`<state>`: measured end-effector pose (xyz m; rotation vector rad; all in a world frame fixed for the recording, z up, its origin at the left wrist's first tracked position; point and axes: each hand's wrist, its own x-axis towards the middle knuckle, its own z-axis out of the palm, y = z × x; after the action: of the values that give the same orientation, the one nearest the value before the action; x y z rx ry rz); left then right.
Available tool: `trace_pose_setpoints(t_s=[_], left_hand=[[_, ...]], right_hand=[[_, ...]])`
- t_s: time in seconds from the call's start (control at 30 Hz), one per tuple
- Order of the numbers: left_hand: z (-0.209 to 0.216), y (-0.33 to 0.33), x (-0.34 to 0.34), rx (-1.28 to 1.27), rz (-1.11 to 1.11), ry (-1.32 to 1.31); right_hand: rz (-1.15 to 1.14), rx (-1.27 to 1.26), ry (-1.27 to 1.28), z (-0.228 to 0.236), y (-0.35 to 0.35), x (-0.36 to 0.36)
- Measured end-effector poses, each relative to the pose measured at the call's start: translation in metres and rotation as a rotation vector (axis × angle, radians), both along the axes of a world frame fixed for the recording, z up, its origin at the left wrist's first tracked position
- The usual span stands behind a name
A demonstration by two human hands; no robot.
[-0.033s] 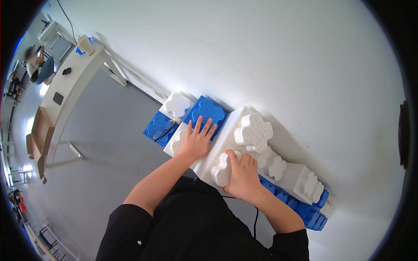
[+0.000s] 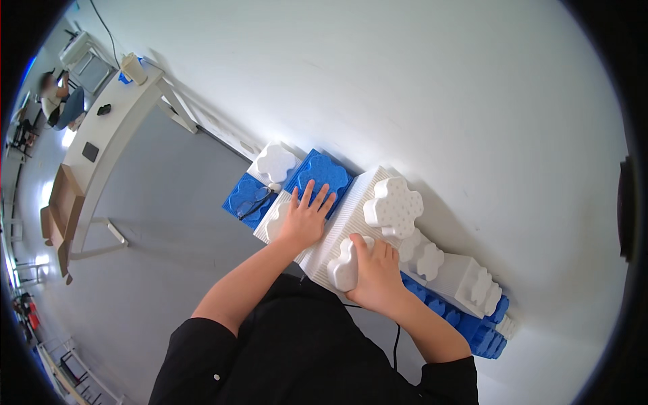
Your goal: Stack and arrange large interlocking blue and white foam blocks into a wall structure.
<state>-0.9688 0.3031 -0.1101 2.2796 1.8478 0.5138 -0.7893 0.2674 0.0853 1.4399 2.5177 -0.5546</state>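
My left hand [image 2: 308,221] lies flat with fingers spread, its fingertips on a blue block [image 2: 318,177] with a raised flower-shaped knob. The palm is over the edge of a neighbouring white block, whose knob [image 2: 277,221] shows partly beside the wrist. My right hand [image 2: 378,275] grips a scalloped white knob [image 2: 344,267] on a tall ribbed white block [image 2: 354,201]; the thumb lies along its top, and the other fingers are partly hidden. A second, dimpled white knob [image 2: 393,206] stands on the same block, nearer the wall.
Eyeglasses [image 2: 254,203] rest on a blue block [image 2: 236,196] at the left of the row. More white blocks [image 2: 455,278] and blue blocks [image 2: 472,327] continue right, along the wall [image 2: 432,94]. Far left, a long white table [image 2: 125,111] bears an open cardboard box [image 2: 62,202]; a person [image 2: 64,104] sits beyond.
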Motion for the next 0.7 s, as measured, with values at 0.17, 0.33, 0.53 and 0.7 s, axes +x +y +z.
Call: trace_pose_setpoints(t_s=[0.17,0.33,0.53,0.7], left_hand=[[-0.003,-0.004,-0.009,-0.093,0.013,-0.072],[0.010,0.001,-0.002,-0.090,0.003,-0.064],[0.008,0.000,-0.004,-0.124,0.006,-0.037],[0.010,0.001,-0.004,-0.139,0.003,-0.011]], right_hand=[[0.091,-0.274,0.044,0.042,0.053,0.019],[0.002,0.116,0.049,0.009,0.126,0.043],[-0.142,0.020,-0.114,-0.005,0.123,0.024],[-0.171,0.021,-0.083,0.004,0.115,0.017]])
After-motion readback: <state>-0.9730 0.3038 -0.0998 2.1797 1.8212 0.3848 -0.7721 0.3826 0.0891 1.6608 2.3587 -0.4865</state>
